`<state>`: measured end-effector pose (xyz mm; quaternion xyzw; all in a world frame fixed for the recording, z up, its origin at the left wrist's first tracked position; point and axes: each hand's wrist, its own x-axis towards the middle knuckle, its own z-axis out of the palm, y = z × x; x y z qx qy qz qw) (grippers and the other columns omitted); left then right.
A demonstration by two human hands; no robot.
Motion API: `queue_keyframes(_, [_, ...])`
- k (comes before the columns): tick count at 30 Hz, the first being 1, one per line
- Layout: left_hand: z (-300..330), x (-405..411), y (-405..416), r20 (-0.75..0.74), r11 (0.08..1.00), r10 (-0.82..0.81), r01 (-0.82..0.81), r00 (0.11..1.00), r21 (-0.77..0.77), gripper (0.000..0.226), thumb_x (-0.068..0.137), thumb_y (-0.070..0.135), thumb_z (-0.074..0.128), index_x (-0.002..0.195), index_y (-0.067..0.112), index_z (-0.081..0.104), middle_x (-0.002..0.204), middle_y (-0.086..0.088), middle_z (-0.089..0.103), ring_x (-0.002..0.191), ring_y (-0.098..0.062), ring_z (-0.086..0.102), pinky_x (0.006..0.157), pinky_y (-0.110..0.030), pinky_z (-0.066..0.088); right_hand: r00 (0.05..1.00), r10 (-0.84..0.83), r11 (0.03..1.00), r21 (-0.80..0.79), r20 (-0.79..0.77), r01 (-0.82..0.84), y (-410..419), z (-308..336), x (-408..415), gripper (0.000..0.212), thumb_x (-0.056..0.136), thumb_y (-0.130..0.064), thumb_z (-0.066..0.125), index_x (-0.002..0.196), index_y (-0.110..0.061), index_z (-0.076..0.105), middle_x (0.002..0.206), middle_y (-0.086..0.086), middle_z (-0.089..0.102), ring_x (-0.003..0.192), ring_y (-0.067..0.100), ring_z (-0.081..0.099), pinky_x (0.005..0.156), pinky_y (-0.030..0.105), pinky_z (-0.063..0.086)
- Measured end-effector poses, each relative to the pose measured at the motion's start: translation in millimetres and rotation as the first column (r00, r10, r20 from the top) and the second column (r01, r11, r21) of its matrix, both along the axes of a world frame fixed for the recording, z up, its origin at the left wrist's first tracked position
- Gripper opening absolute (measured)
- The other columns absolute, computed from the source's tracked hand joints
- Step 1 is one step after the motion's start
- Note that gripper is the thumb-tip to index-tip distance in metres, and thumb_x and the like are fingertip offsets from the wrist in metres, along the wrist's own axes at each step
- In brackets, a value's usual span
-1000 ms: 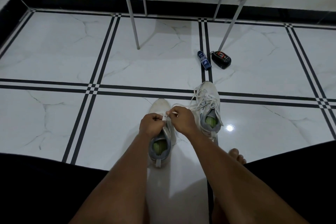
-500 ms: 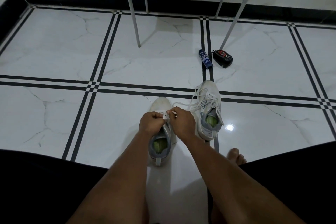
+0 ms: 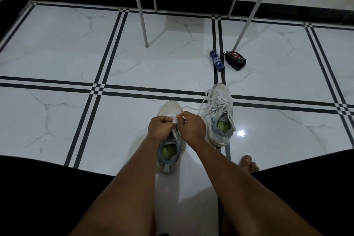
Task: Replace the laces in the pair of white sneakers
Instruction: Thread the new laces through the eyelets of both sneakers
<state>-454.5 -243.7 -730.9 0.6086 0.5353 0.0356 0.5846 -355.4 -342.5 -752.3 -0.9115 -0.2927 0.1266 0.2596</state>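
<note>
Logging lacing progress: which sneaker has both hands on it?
The nearer sneaker, under the left hand and right hand; the farther sneaker lies untouched, laces loose.

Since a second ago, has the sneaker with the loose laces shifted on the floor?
No. The laced sneaker still has its toe on the double black tile line; only the camera drifted.

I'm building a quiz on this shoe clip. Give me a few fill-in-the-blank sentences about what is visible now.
1. Both hands pinch a white ____ over the near sneaker.
2. The far sneaker lies to the ____ of the near one.
3. Both sneakers have ____ insoles.
4. The blue bottle lies beside a ____ case.

Missing words: lace; right; green; black
</note>
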Motion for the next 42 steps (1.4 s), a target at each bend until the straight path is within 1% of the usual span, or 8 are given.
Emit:
queue_keyframes(10, [5,4,10,-0.023,0.996,-0.088,0.088,0.996,-0.029,0.036,0.100,0.008,0.051,0.107,0.025,0.083,0.107,0.001,0.075,0.092,-0.020,0.065,0.085,-0.034,0.058,0.988,0.141,0.985,-0.089,-0.070,-0.147,-1,8,4,0.038,0.107,-0.050,0.050,0.133,-0.032,0.072,0.135,0.004,0.060,0.128,0.030,0.049,0.101,0.046,0.045])
queue_keyframes(13, [9,3,18,-0.027,0.991,-0.111,0.109,0.993,-0.071,0.041,0.096,0.000,0.046,0.108,0.020,0.080,0.093,-0.003,0.067,0.070,-0.017,0.053,0.056,-0.026,0.056,0.992,0.118,0.987,-0.102,-0.038,-0.121,-10,22,-1,0.071,0.093,-0.066,0.053,0.152,-0.026,0.050,0.143,0.005,0.040,0.135,0.027,0.032,0.108,0.047,0.036])
queue_keyframes(16, [6,5,24,-0.053,0.982,-0.171,0.166,0.984,-0.094,0.042,0.092,-0.002,0.047,0.112,0.019,0.077,0.087,-0.007,0.065,0.058,-0.018,0.049,0.045,-0.020,0.040,0.969,0.231,0.967,-0.130,0.091,-0.219,-18,29,-2,0.068,0.083,-0.067,0.057,0.134,-0.023,0.060,0.129,0.003,0.049,0.121,0.025,0.043,0.095,0.044,0.042])
queue_keyframes(20, [-1,10,27,-0.089,0.953,-0.298,0.301,0.951,0.031,0.028,0.093,0.013,0.062,0.114,0.026,0.077,0.108,0.001,0.071,0.085,-0.018,0.063,0.069,-0.028,0.053,0.943,0.330,0.916,-0.225,-0.046,-0.331,-7,34,-2,0.030,0.101,-0.042,0.057,0.100,-0.016,0.072,0.095,0.005,0.064,0.093,0.029,0.067,0.073,0.036,0.048])
queue_keyframes(26, [-8,21,19,-0.308,0.816,-0.361,0.458,0.880,0.353,0.018,0.093,0.037,0.069,0.109,0.031,0.074,0.123,0.000,0.062,0.104,-0.023,0.066,0.090,-0.037,0.056,0.966,0.095,0.961,-0.230,-0.239,-0.151,-3,35,2,0.005,0.090,-0.016,0.066,0.093,-0.013,0.068,0.097,0.009,0.070,0.091,0.027,0.066,0.074,0.032,0.048])
queue_keyframes(36, [-14,48,1,-0.334,0.689,-0.385,0.508,0.861,0.516,0.007,0.094,0.019,0.061,0.099,0.023,0.063,0.113,-0.001,0.056,0.094,-0.027,0.062,0.080,-0.037,0.052,0.893,-0.073,0.990,-0.144,-0.444,0.009,-26,41,29,0.043,0.075,0.002,0.064,0.052,-0.017,0.033,0.051,-0.003,0.034,0.048,0.013,0.033,0.046,0.026,0.024])
queue_keyframes(39, [6,48,7,-0.180,0.835,-0.004,0.102,0.984,0.540,0.013,0.088,0.010,0.055,0.099,0.015,0.059,0.107,-0.006,0.063,0.096,-0.033,0.064,0.077,-0.037,0.049,0.901,-0.126,0.986,-0.156,-0.415,0.066,-33,42,31,0.042,0.075,-0.001,0.068,0.052,-0.014,0.035,0.050,-0.003,0.038,0.048,0.012,0.040,0.043,0.023,0.025])
queue_keyframes(42, [36,44,35,0.006,0.734,0.582,-0.528,0.813,0.427,0.014,0.093,0.004,0.049,0.101,0.015,0.054,0.113,-0.012,0.066,0.104,-0.035,0.064,0.081,-0.037,0.043,0.901,-0.185,0.974,-0.194,-0.393,0.116,-39,41,33,0.035,0.080,-0.005,0.069,0.057,-0.012,0.043,0.057,0.000,0.050,0.059,0.020,0.057,0.047,0.024,0.034])
